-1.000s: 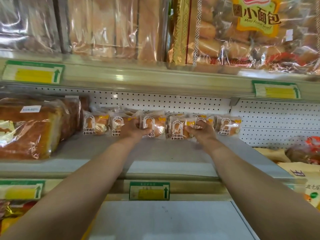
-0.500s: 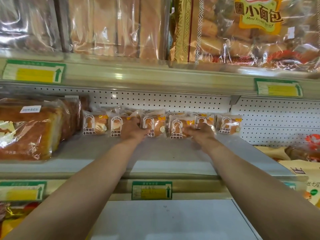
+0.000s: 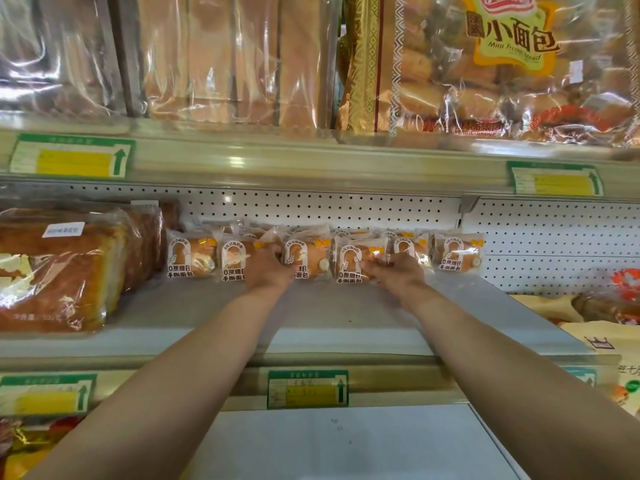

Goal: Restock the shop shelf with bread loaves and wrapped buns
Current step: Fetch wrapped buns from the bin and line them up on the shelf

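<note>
A row of several wrapped buns (image 3: 457, 252) in clear packets with white labels stands at the back of the middle shelf (image 3: 322, 317). My left hand (image 3: 268, 270) reaches in and grips the left edge of one wrapped bun (image 3: 310, 259) near the row's middle. My right hand (image 3: 396, 271) holds the neighbouring bun (image 3: 348, 263) from its right side, fingers lying across its front. Large bagged bread loaves (image 3: 59, 271) lie on the same shelf at the left.
The upper shelf carries bagged loaves (image 3: 225, 57) and a big bag of mini breads (image 3: 502, 71). Green price tags (image 3: 308, 388) line the shelf rails. More packaged bread (image 3: 609, 306) sits lower right. A white perforated back panel (image 3: 554, 237) closes the shelf.
Both hands stay on the buns in the row. My right hand has slid slightly down and left with its bun; my left hand has barely shifted.
</note>
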Demonstrator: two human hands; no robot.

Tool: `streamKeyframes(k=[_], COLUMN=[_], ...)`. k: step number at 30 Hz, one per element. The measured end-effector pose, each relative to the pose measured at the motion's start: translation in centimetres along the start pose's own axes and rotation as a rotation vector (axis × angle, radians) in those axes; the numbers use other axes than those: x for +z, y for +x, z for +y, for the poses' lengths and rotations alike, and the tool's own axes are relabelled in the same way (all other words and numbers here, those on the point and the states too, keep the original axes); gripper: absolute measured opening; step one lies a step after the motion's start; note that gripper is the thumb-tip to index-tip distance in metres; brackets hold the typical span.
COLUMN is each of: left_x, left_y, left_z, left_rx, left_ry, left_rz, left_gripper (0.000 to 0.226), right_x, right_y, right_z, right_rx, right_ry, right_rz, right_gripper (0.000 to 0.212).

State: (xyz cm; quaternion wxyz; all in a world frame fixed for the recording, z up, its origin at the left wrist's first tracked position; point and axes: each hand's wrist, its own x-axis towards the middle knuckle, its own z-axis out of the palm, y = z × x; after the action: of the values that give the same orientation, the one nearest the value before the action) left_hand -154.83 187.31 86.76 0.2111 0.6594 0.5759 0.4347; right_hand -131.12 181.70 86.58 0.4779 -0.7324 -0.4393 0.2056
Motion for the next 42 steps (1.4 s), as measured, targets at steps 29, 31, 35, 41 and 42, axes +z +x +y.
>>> streamKeyframes(k=[29,31,35,41,42], left_x=[-1.8,-2.2,-2.2,-0.4,-0.1], left_y=[-1.7,-2.2,-4.0,-9.0,-10.1], left_z=[2.3,3.2,5.3,7.7,8.2], left_rx=[-0.033,-0.023,-0.096,-0.250,-0.271], left_ry=[0.000,-0.017,-0.154,-0.520,-0.578], left_rz=[0.068,0.050,-0.026,-0.145,-0.141], left_gripper=[0.040,0.043,0.056,0.059,0.045], right_x=[-3.2,-4.0,-5.5,-8.9,-9.6], right_y=[-3.5,-3.9,-5.7,-9.1,-9.8], right_z=[-2.2,-2.3,-2.6,-2.2,-2.1], right_rx=[0.075,0.074,0.042,0.017,0.006], right_ry=[0.190,0.202,0.238,0.284,0.296], right_rz=[-0.034,-0.044,-0.035,-0.068,-0.077], right_gripper=[0.058,0.057,0.037,0.071,0.071])
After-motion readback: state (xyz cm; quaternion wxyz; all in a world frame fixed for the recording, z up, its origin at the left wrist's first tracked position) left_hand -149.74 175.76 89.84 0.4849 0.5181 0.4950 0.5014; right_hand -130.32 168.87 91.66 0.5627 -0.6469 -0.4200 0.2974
